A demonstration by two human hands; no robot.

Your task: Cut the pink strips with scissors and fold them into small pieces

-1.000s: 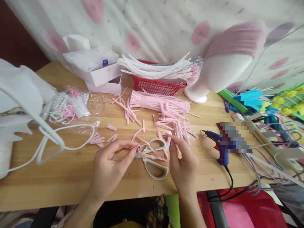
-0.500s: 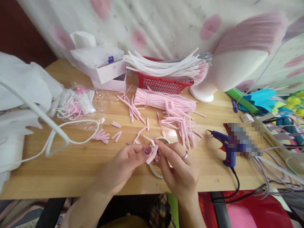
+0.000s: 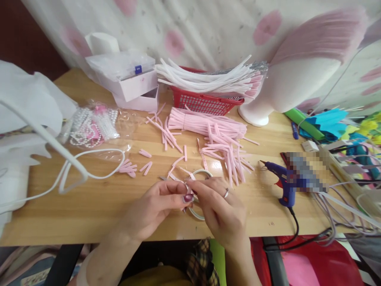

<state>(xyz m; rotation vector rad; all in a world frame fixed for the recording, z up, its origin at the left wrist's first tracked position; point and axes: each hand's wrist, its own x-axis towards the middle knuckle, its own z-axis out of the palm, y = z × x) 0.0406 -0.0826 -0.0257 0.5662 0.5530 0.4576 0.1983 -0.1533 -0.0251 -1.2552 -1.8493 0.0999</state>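
working at a wooden table, pink stem bundle ahead, likely for easy reach, i hold left hand and right hand over scissors and tape measure, both pinching a mostly hidden pink piece steady.

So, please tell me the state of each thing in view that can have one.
Left hand, pinched.
Right hand, pinched, meeting the left.
Pink piece, held, mostly hidden.
Scissors, partly hidden by hands; open or shut, cannot tell.
Tape measure, uncoiled, partly hidden.
Pink bundle, tied.
Red basket, loaded with mostly white stems.
Lower box, open.
Glue gun, lying down, cord attached; on or off, cannot tell.
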